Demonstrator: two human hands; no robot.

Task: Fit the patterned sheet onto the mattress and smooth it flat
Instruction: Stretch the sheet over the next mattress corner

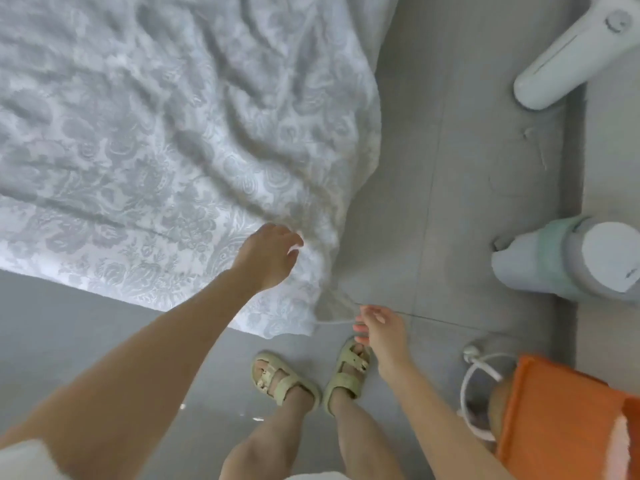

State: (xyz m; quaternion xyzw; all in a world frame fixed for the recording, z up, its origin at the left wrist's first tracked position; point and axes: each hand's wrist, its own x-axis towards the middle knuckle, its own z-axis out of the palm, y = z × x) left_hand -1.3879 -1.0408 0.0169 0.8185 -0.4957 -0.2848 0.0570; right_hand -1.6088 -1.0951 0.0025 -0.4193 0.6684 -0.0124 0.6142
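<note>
sheet corner (pixel 298 306) in left hand (pixel 268 258) (rumpled)

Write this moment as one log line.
step: fitting corner | left hand: holds sheet near corner | right hand: pinches sheet edge | sheet: wrinkled, corner hanging loose

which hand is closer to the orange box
Right. The right hand pinches the sheet edge, up-left of the orange box; the left hand grips the sheet farther left.
</note>
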